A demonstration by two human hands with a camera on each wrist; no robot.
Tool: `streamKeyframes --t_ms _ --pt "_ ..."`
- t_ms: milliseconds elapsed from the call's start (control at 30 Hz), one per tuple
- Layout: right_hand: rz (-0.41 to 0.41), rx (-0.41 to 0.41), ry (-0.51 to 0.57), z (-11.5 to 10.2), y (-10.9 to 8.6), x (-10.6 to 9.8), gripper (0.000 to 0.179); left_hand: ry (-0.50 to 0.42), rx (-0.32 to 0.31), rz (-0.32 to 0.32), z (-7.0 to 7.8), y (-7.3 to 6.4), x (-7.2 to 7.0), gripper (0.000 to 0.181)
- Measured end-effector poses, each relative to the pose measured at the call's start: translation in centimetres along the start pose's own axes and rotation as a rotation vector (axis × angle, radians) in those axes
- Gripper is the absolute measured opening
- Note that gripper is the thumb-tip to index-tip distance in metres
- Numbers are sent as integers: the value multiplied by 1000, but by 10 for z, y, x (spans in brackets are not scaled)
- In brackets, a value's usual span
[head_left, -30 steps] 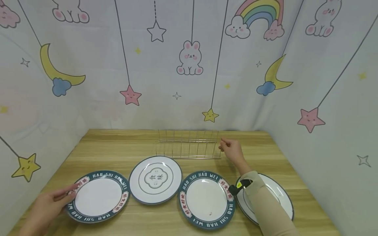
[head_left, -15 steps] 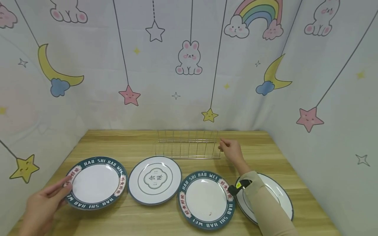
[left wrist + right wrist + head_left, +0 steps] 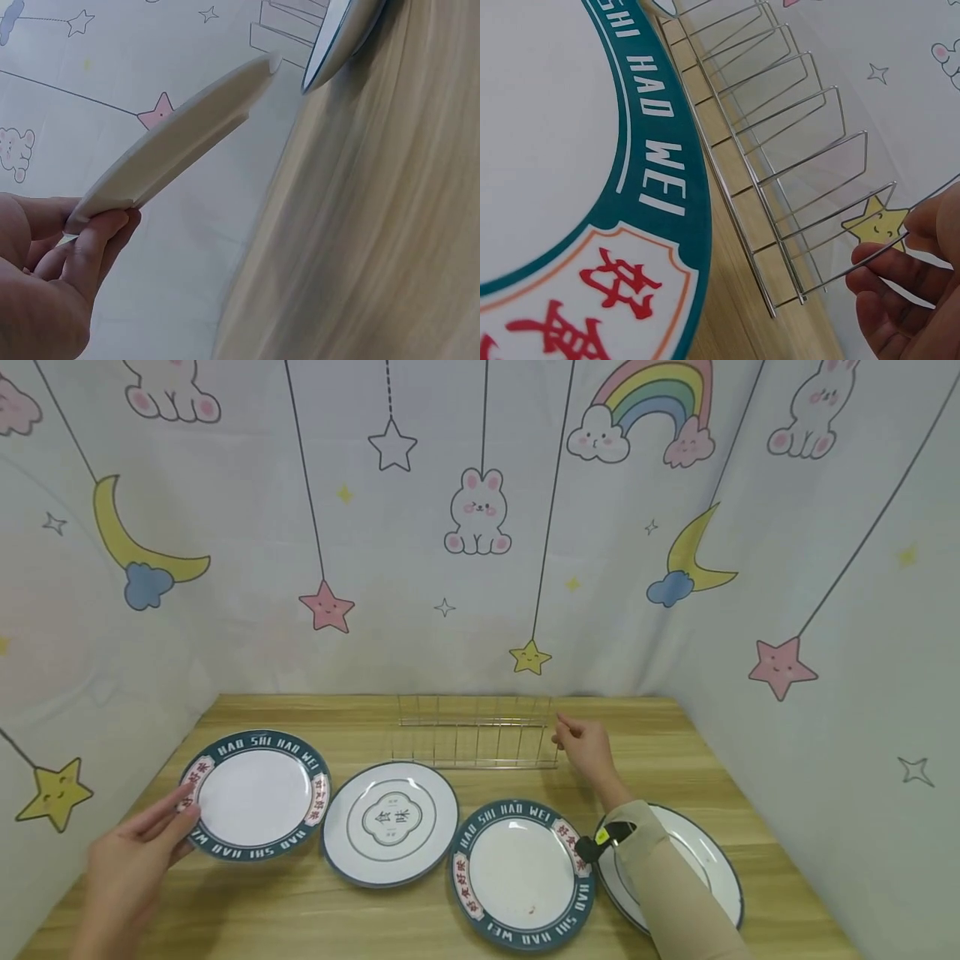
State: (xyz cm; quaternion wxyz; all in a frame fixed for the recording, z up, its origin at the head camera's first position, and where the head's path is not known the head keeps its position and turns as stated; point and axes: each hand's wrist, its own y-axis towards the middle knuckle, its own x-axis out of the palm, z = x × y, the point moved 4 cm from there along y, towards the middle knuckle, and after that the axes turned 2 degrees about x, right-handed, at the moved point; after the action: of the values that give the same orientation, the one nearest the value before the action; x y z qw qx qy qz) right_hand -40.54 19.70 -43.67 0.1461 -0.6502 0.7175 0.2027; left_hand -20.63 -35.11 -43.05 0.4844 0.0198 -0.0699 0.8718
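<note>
My left hand (image 3: 138, 860) pinches the left rim of a white plate (image 3: 255, 797) with a green lettered border. In the left wrist view this plate (image 3: 172, 142) is tilted and lifted off the table, its underside showing above the fingers. At the back, my right hand (image 3: 587, 745) grips the right end of a wire plate rack (image 3: 476, 745). The right wrist view shows thumb and fingers pinching the end wire of the rack (image 3: 780, 187), whose upright wire loops hold nothing.
On the wooden table (image 3: 375, 927) lie a blue-rimmed white plate (image 3: 390, 825), a second green-bordered plate (image 3: 522, 875) and another white plate (image 3: 705, 868), partly covered by the right sleeve. A printed cloth wall (image 3: 390, 635) encloses the back and sides.
My left hand has raised the green-bordered plate off the table, moving it away from me and slightly to the right. The right hand stays on the rack.
</note>
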Motion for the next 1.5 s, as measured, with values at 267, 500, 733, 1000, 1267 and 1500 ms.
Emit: streamKeyframes --t_ms 267,500,733,1000,1267,1500 --pt "-7 4 7 -1 -2 -1 34 -103 68 -39 11 4 24 50" --pt "-11 9 17 -2 -3 -1 32 -161 127 -104 21 6 47 48" --pt "-3 18 23 1 1 0 32 -163 155 -121 26 10 72 47" --pt "-8 10 25 3 2 -1 33 -113 160 -110 34 12 93 48" --pt "-7 18 24 2 2 -1 34 -69 153 -107 41 16 110 48" --pt "-4 18 35 3 2 -1 33 -36 216 -116 45 15 127 45"
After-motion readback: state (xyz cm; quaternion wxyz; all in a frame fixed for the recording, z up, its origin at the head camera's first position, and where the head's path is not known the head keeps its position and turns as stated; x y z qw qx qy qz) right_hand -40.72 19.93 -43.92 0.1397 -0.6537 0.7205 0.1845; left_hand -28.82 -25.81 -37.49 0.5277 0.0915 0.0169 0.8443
